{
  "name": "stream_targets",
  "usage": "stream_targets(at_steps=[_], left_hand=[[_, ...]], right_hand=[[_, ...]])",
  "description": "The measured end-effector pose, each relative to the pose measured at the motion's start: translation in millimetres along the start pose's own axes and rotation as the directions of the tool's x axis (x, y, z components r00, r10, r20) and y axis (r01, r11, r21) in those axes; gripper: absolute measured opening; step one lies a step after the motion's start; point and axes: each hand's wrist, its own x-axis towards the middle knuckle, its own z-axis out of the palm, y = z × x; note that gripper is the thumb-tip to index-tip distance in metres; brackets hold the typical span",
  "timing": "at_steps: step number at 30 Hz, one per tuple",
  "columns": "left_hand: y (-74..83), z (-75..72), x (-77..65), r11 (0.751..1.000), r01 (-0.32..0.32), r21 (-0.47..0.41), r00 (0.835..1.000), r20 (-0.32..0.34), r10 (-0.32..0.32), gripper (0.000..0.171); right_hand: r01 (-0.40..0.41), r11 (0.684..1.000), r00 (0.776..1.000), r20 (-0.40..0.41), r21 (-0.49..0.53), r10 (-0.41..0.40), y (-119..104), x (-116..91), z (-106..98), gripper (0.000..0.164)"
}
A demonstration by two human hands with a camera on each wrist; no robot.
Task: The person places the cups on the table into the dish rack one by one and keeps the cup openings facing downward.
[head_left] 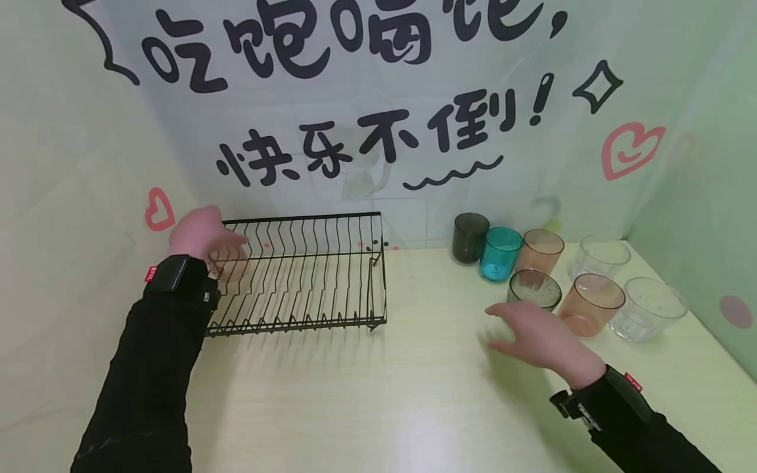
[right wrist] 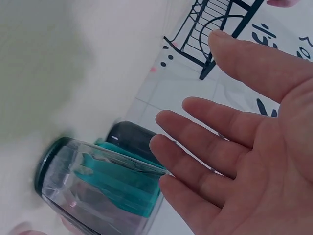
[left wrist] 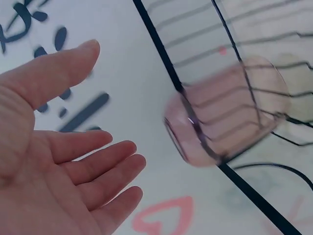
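Observation:
A black wire rack [head_left: 301, 255] stands against the back wall on the left. Inside its left end sits a pink tinted glass [left wrist: 225, 112], tucked among the wires. My left hand [head_left: 201, 233] hovers over that end with fingers spread; in the left wrist view a gap separates the fingertips from the glass. On the right, my right hand [head_left: 541, 338] reaches with thumb and fingers apart and holds nothing. Nearest to it stands a clear grey glass [right wrist: 98, 186], partly covered by the hand in the head view. A teal glass [head_left: 500, 255] is just behind.
Around the right hand stand a dark grey glass [head_left: 470, 238], two more pink tinted glasses, a clear glass [head_left: 598, 257] and a clear bowl-like glass [head_left: 647, 310]. A pale green side wall [head_left: 710, 217] borders the pale table [head_left: 355, 407] on the right.

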Motion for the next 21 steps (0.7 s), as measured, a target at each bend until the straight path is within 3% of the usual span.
stream_targets(at_steps=[8,15,21], left_hand=[[26.0,5.0,-8.4,0.998,-0.061,0.013,0.998,0.012,0.061,0.07],[44.0,13.9,-20.8,0.994,-0.103,0.026,0.994,0.049,0.102,0.067],[57.3,21.8,-27.7,0.99,-0.138,0.005,0.987,0.088,0.138,0.075]], right_hand=[[0.01,1.0,0.999,-0.034,0.0,-0.01,1.0,-1.8,-10.0,0.049],[0.026,1.0,0.997,-0.075,0.008,-0.026,4.7,-1.8,-13.7,0.045],[0.011,1.0,0.995,-0.099,0.012,-0.01,6.0,-2.5,-18.8,0.044]])
